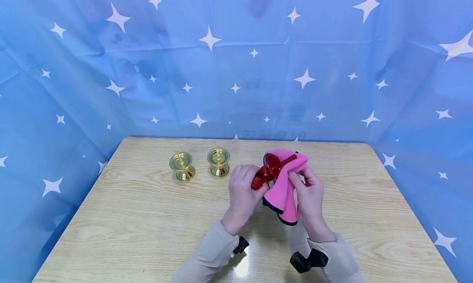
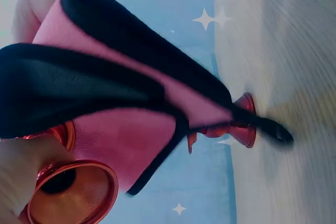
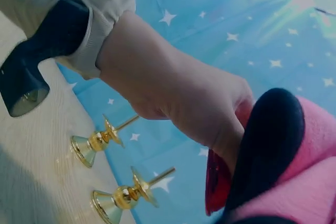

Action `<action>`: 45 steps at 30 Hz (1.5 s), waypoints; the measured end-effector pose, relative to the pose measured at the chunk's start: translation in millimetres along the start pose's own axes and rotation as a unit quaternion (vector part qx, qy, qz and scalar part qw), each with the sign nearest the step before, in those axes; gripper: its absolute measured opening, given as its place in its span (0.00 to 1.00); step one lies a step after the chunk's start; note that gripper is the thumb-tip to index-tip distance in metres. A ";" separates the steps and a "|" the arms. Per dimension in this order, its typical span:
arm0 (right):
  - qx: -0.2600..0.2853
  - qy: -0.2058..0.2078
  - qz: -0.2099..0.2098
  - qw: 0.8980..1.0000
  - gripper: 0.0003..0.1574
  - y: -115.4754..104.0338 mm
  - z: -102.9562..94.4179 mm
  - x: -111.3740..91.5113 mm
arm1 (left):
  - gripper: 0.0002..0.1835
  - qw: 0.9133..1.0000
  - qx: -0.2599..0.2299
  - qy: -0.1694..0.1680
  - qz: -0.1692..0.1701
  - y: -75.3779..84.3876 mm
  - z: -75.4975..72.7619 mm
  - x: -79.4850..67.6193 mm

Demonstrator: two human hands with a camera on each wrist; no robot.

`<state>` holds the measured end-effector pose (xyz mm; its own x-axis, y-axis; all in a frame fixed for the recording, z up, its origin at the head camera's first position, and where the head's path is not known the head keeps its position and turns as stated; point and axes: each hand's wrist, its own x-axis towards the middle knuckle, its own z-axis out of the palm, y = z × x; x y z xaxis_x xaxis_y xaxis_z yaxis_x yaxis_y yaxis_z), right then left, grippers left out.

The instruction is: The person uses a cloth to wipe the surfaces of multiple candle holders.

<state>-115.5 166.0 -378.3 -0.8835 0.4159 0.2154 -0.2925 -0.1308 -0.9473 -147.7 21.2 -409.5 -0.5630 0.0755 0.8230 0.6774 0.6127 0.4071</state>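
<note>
The left hand (image 1: 244, 188) grips a glossy red metal candlestick (image 1: 263, 177), spike (image 1: 289, 159) rightward. Nearer the spike, the right hand (image 1: 311, 194) pinches black-edged pink cloth (image 1: 279, 193).

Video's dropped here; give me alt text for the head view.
A person's left hand grips a red candle holder while the right hand pinches a pink, black-edged cloth at its spiked end, above a pale wooden table. Two gold candle holders stand on the table further left, before a blue backdrop with white stars.
</note>
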 end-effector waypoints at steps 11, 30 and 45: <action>-0.038 0.020 0.062 0.997 0.11 -2.8 4.2 1.6 | 0.14 0.999 0.029 -0.001 0.015 0.4 0.8 -3.4; 0.008 -0.018 -0.114 0.993 0.09 -5.9 -8.8 1.7 | 0.14 0.989 -0.132 0.003 -0.063 -9.7 -0.5 -1.8; -0.187 -0.107 -0.275 0.937 0.13 1.5 -1.0 -10.5 | 0.14 0.994 -0.094 0.032 -0.036 -4.3 0.4 5.0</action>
<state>-106.3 162.3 -382.3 -0.7010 0.1324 0.7008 -0.6122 0.3925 -0.6865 -153.6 19.2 -407.3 -0.5851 -0.0172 0.8108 0.7168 0.4567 0.5269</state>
